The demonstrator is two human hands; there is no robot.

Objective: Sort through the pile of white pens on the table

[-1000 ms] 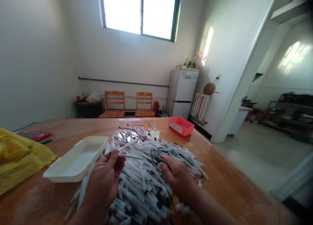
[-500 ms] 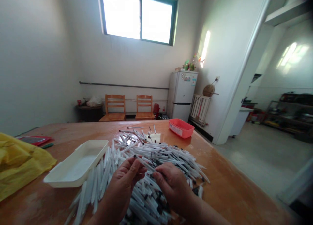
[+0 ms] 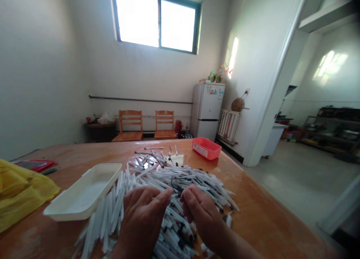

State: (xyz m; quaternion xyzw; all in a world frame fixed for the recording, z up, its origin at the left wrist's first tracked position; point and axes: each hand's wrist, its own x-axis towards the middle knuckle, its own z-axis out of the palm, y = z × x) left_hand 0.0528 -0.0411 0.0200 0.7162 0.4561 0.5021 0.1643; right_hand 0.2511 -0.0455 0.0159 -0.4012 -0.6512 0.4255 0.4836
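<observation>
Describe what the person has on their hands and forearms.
The left hand and right hand are bare: no gloves, and no ring, watch or bracelet shows. The left forearm and right forearm are bare too, with no sleeve in view.

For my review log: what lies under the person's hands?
The left hand and right hand rest on a heap of white plastic tubes; the table beneath the heap is covered.

Your left hand and right hand hung low side by side, backs up, fingers curled, fingertips nearly meeting.
</observation>
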